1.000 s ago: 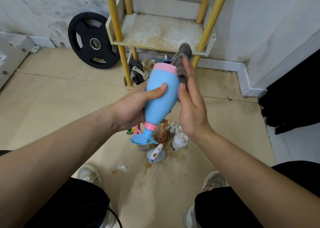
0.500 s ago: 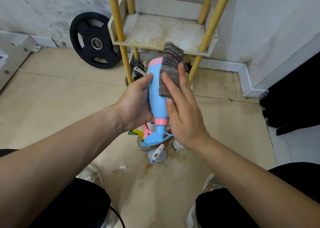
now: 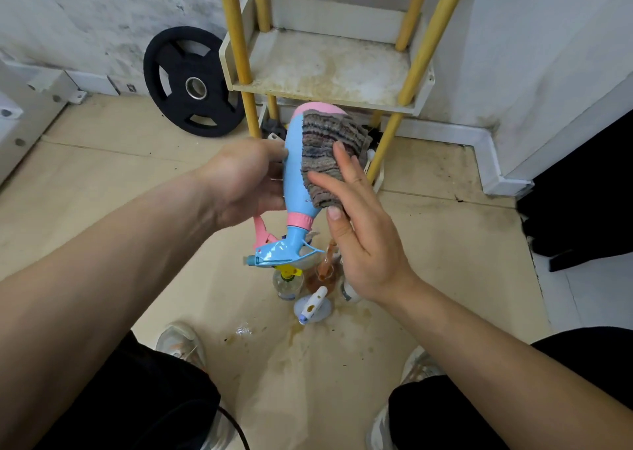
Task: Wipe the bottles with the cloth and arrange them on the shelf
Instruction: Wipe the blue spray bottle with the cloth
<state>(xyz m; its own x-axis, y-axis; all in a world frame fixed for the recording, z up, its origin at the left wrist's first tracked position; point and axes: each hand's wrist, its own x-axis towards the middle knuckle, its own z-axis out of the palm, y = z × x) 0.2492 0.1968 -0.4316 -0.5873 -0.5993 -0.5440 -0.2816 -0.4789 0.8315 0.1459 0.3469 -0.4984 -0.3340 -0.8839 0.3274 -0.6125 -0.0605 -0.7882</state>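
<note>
A light-blue spray bottle [image 3: 293,175] with pink base and pink collar hangs upside down in mid-air, nozzle pointing down and left. My left hand [image 3: 243,179] grips its body from the left side. A grey striped cloth [image 3: 329,151] lies over the bottle's right side, and my right hand [image 3: 356,223] presses it there with straight fingers. Behind stands the shelf [image 3: 329,73], a stained white tray on yellow posts, with nothing on that level. Several other bottles [image 3: 310,288] stand on the floor below my hands.
A black weight plate [image 3: 191,83] leans on the left wall. Brown spill stains mark the tan floor [image 3: 102,175] near the bottles. A dark object [image 3: 582,203] sits at the right. My shoes and knees fill the bottom edge.
My right hand has slid the cloth from the bottle's base down over its body. The bottle has turned in my left hand, nozzle swinging left.
</note>
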